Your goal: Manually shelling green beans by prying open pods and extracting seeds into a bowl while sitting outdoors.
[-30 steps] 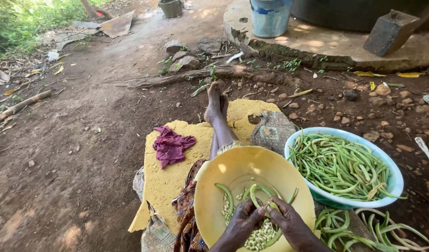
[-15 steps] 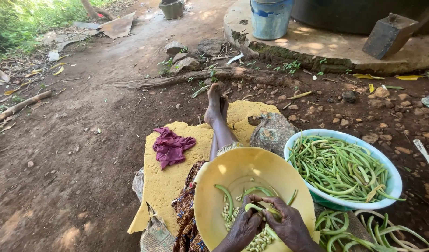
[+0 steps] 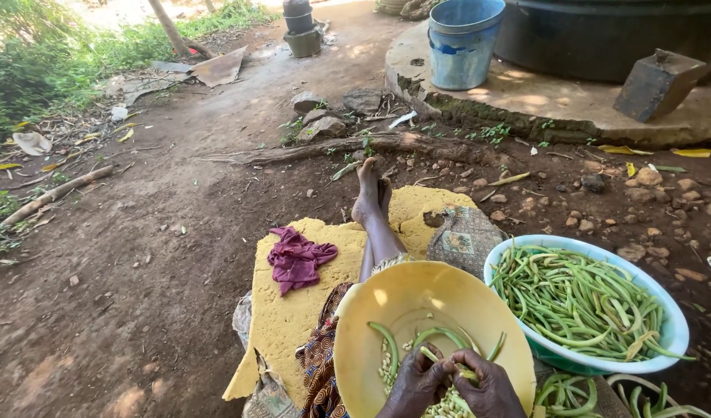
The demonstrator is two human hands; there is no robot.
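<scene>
Both hands meet over the yellow bowl point(image 3: 417, 310) on the lap: left hand point(image 3: 417, 383) and right hand point(image 3: 487, 387) each have a closed grip on one green bean pod point(image 3: 448, 364). It looks light, bendy and easily snapped; best pinched at its ends.

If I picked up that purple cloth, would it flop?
Probably. The cloth lies crumpled in soft folds on the yellow mat, so it would likely droop and hang. It looks thin, so probably light, and it should not roll away.
</scene>
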